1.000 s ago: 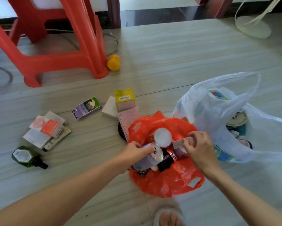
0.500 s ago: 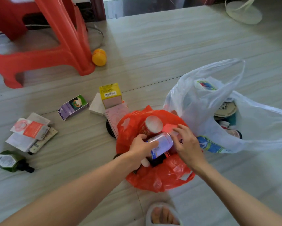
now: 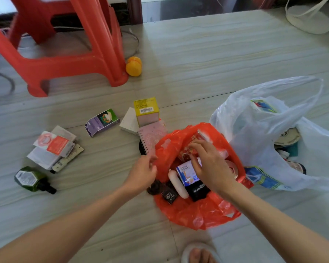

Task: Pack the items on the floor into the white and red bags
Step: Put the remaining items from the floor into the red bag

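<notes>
Pale striped floor (image 3: pixel 207 59) carries both bags at centre and right of the frame. The red bag (image 3: pixel 197 213) lies open at lower centre, just beside the white bag (image 3: pixel 258 133). The right hand (image 3: pixel 211 166) hovers over the red bag's mouth, fingers spread and loosely bent above a blue-and-white can (image 3: pixel 186 173); contact cannot be confirmed. The left hand (image 3: pixel 142 173) is at the bag's left rim, fingers relaxed. Unpacked items, including a green bottle (image 3: pixel 31 179) and yellow box (image 3: pixel 146 111), lie left of the bag, nearer the left hand.
</notes>
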The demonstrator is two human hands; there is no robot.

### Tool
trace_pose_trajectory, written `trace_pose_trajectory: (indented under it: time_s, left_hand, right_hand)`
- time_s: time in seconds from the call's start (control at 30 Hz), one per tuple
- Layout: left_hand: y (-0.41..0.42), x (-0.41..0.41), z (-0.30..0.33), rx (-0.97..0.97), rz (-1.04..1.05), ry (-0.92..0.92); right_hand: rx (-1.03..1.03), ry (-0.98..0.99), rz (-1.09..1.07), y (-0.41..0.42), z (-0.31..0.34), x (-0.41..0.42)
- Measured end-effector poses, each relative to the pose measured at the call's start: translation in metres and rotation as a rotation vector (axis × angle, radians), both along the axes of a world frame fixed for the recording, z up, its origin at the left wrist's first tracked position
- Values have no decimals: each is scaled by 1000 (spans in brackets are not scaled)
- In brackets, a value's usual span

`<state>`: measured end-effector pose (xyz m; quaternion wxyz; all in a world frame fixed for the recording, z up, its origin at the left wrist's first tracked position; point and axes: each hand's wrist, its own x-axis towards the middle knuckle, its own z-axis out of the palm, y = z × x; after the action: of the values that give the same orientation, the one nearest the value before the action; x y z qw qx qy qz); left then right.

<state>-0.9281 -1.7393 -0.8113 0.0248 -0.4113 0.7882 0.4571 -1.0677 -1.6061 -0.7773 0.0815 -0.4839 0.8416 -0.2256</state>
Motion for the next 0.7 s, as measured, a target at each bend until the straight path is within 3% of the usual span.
trace_pose_trajectory:
  time_s: [0.13, 0.33, 0.47, 0.57, 0.7]
  left_hand:
    - [-51, 11, -17, 111, 327, -109]
    - [-66, -7, -46, 267, 302, -79]
    - [-64, -25, -53, 324, 320, 1]
    - [-71, -19, -56, 342, 308, -18]
    - [-77, 9, -53, 393, 378, 44]
  right_hand:
    - [25, -10, 40, -64, -6, -3]
    - [110, -61, 22, -152, -9, -30]
    - [278, -140, 67, -197, -23, -34]
    - [398, 2, 241, -212, -29, -39]
    - [379, 222, 225, -211, -30, -43]
